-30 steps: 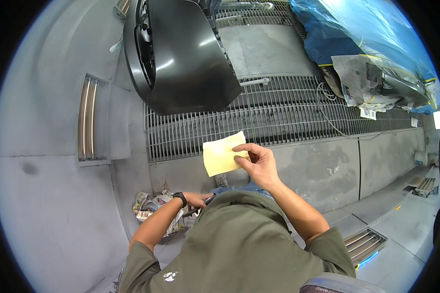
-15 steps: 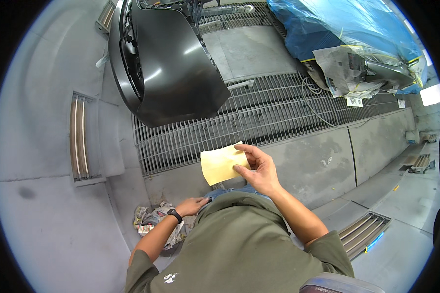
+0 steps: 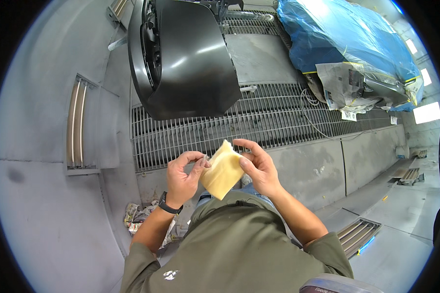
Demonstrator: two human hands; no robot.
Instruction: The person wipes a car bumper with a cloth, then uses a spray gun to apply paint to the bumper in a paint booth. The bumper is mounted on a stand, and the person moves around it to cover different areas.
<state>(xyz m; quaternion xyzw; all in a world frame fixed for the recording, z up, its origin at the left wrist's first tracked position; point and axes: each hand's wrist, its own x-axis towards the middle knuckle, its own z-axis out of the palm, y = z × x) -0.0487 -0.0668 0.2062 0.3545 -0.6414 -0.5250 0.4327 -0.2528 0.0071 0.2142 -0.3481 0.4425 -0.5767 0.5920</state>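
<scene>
From my end I see a grey wall (image 3: 39, 205) at left, a tall light fixture (image 3: 77, 124) set into it. Slatted metal grating (image 3: 176, 141) crosses the grey floor (image 3: 315, 168), a second fixture (image 3: 358, 236) shows at lower right, and white panels (image 3: 427, 113) glow at upper right.

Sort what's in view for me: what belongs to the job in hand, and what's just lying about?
Apparently in use:
- yellow sheet, in the left hand and right hand

Apparently just around, untouched:
- crumpled paper
- blue sheeting
- black panel (role unclear)
</scene>
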